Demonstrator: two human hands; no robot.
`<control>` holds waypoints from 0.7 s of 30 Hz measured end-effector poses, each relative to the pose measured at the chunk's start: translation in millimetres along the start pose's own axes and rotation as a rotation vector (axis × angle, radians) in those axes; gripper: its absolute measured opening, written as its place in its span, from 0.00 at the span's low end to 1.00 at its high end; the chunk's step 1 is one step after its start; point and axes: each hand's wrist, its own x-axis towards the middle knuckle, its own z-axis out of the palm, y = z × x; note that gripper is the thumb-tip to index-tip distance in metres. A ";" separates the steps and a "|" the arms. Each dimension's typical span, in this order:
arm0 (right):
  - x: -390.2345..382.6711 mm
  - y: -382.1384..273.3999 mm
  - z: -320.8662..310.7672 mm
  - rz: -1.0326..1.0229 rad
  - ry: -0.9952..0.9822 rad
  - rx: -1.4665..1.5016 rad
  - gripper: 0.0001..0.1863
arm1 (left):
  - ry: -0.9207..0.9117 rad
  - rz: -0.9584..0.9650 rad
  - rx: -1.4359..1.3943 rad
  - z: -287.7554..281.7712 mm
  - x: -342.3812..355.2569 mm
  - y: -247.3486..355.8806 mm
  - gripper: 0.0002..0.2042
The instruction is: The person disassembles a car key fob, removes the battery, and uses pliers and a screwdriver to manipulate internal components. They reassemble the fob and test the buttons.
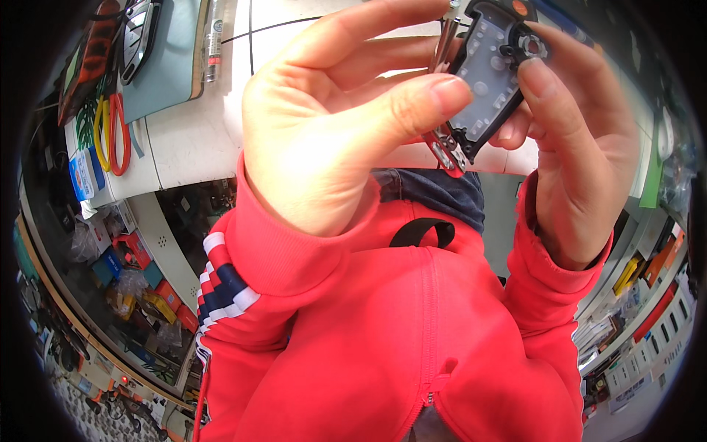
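Above the front of the white table, my two hands are raised close together. My right hand point(578, 140) grips a black key fob shell point(482, 136), thumb and fingers on its right edge. A translucent grey rubber pad point(486, 62) with small raised bumps lies inside the shell, and a round hole shows near the thumb. My left hand point(324, 129) is closed on a narrow shiny metal-trimmed piece point(444, 147) with a red edge, seen nearly edge-on. This piece stands right beside the black shell; whether they are joined I cannot tell.
On the table point(188, 151) at left lie a teal notebook point(158, 85), a marker pen point(213, 44) and scissors with red and yellow handles point(118, 140). A black-and-silver device point(140, 37) rests on the notebook. Shelves with boxes point(158, 295) are at lower left; more boxes point(655, 324) stand at right.
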 end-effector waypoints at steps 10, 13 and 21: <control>4.1 1.0 -9.4 0.145 -0.052 0.078 0.17 | -0.008 -0.004 0.016 -1.9 -0.4 -1.5 0.19; 2.7 -0.1 -10.6 0.317 -0.083 0.167 0.18 | -0.010 -0.002 0.014 -1.9 -0.8 -1.9 0.19; 5.3 6.4 -3.2 0.375 0.047 0.335 0.20 | -0.009 0.010 0.017 -1.8 -1.2 -2.7 0.19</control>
